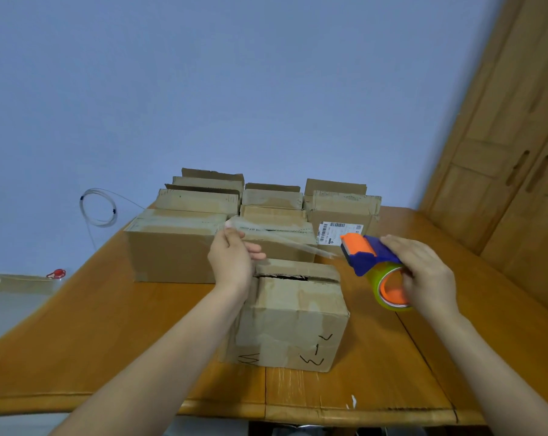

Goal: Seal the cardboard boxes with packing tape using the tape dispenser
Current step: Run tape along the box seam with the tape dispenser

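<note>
Two grips shown: the left hand pinches the free end of a clear packing tape strip; the right hand holds the blue-and-orange tape dispenser by its roll. The strip spans above a gaping cardboard box on the wooden table; more boxes stand behind.

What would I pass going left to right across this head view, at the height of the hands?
Small red object → left hand → strip of tape → tape dispenser → right hand → wooden cabinet.

Rear boxes block beyond; tabletop open beside front box
</note>
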Tool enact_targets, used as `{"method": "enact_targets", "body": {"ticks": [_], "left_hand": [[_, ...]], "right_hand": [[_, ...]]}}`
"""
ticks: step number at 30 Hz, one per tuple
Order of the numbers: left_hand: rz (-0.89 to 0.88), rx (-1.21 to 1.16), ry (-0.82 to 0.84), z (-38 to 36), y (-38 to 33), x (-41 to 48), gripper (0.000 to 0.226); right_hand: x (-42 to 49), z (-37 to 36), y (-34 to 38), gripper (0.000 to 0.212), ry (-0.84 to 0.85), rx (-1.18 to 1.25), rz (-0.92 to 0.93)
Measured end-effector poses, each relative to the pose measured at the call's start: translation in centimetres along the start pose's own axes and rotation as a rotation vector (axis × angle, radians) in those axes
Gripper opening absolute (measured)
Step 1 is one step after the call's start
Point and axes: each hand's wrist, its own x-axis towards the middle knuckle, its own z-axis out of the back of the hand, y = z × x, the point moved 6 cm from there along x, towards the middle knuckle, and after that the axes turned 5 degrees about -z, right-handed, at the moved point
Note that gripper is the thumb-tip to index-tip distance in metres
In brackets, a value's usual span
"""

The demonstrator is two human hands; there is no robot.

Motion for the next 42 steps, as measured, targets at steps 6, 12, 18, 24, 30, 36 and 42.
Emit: {"method": "enact_targets", "body": {"ticks": [6, 12, 18, 24, 30, 36, 42], "left_hand": [[-0.010, 0.008, -0.008, 0.1, 0.0, -0.1, 0.033], [-0.057, 0.028, -0.005, 0.1, -0.1, -0.2, 0.031], [-0.066, 0.015, -0.005, 0.2, 0.0, -0.2, 0.029], [-0.078, 0.018, -0.010, 0.5, -0.1, -0.1, 0.028], [-0.070, -0.005, -0.025, 0.5, -0.2, -0.2, 0.030], [-0.032, -0.004, -0.031, 0.5, -0.1, -0.1, 0.030], [-0.018, 0.033, -0.014, 0.2, -0.1, 0.0, 0.033]], "right_hand": [[-1.3, -0.2, 0.7, 0.067, 0.045, -0.049, 0.103], [-2.1, -0.3, 1.0, 0.077, 0.071, -0.073, 0.147], [-2.4, 0.0, 1.7, 0.081, 0.078, -0.103, 0.200], [-2.2, 0.0, 1.4, 0.081, 0.088, -0.076, 0.180], [-1.8, -0.1, 0.4, 0.081, 0.062, 0.025, 0.067], [-1.6, -0.3, 0.1, 0.074, 0.041, 0.054, 0.023], [-1.6, -0.4, -0.1, 0.068, 0.015, 0.050, -0.031]]}}
